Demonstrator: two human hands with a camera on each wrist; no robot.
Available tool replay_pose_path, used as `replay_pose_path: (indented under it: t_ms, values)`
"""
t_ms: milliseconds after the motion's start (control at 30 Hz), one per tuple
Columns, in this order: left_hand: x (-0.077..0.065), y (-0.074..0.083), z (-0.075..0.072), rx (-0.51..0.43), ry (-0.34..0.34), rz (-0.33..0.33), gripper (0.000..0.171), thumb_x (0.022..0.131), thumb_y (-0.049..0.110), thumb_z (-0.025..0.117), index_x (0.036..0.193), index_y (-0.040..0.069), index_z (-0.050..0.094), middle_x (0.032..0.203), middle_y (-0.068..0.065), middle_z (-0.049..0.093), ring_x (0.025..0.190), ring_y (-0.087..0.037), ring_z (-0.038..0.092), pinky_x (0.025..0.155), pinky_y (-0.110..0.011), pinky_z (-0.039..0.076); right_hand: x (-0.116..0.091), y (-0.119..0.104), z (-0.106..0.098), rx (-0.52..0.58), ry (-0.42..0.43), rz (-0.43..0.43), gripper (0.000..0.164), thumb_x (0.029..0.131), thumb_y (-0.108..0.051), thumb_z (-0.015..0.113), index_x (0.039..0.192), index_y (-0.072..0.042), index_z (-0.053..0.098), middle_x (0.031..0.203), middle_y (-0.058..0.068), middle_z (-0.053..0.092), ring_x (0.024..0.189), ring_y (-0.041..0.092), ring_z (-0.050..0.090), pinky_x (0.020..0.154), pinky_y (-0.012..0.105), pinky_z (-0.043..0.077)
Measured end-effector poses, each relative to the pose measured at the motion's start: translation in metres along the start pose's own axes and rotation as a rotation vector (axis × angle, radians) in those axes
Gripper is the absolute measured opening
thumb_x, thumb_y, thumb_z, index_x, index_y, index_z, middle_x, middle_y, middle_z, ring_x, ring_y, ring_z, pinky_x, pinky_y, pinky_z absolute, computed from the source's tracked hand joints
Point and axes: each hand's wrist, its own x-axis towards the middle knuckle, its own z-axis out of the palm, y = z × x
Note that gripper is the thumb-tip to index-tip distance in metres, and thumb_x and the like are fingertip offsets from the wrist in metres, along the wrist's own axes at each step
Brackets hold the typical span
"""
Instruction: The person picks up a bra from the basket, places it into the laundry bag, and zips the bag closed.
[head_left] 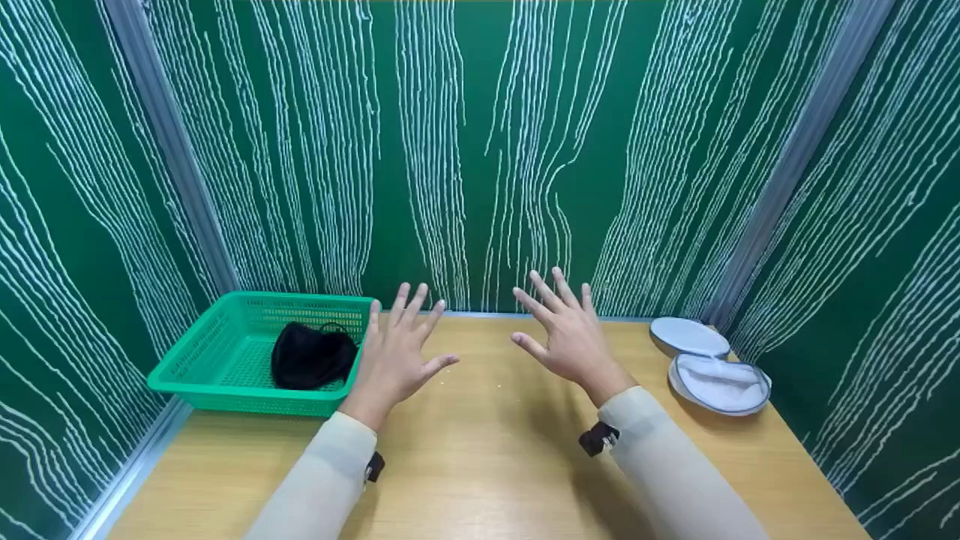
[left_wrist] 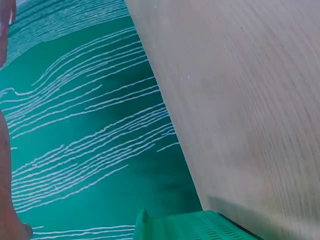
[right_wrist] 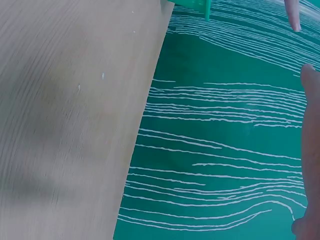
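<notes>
Hands (head_left: 396, 354) (head_left: 574, 343), two, one basket (head_left: 255, 403), one black item (head_left: 311, 357), one case (head_left: 720, 384)

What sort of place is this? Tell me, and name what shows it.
Probably a small work booth, though its wider surroundings are out of view: white-lined green walls rise at the back and both sides of a wooden table, meeting at grey corner posts.

The head view is bright and fairly evenly lit, with a pale sheen on the near table (head_left: 480, 480) and soft shadows beside the right sleeve (head_left: 675, 465). The black bundle (head_left: 309, 356) swallows detail. Both wrist views look softer, the table's wood washed greyish.
</notes>
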Motion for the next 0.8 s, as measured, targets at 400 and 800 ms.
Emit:
replay_pose_path:
  t_ms: [400, 800]
  values:
    - [-0.013, -0.05, 0.006, -0.064, -0.069, -0.226, 0.087, 0.108, 0.068, 0.066, 0.179, 0.028, 0.036, 0.193, -0.007, 0.017, 0.179, -0.037, 0.011, 0.141, -0.071, 0.017, -0.014, 0.057, -0.006, -0.01, -0.072, 0.145, 0.067, 0.116, -0.057, 0.057, 0.176, -0.031, 0.043, 0.189, 0.005, 0.027, 0.178, 0.042, 0.014, 0.137, 0.081, 0.008]
    - [-0.027, -0.075, 0.018, -0.319, -0.16, -0.473, 0.063, 0.108, 0.041, 0.076, 0.159, 0.007, 0.063, 0.155, -0.026, 0.054, 0.136, -0.045, 0.059, 0.109, -0.068, 0.057, -0.055, 0.142, -0.009, -0.001, -0.039, 0.243, 0.053, 0.115, -0.032, 0.064, 0.156, 0.003, 0.063, 0.17, 0.026, 0.054, 0.161, 0.056, 0.043, 0.135, 0.072, 0.03]
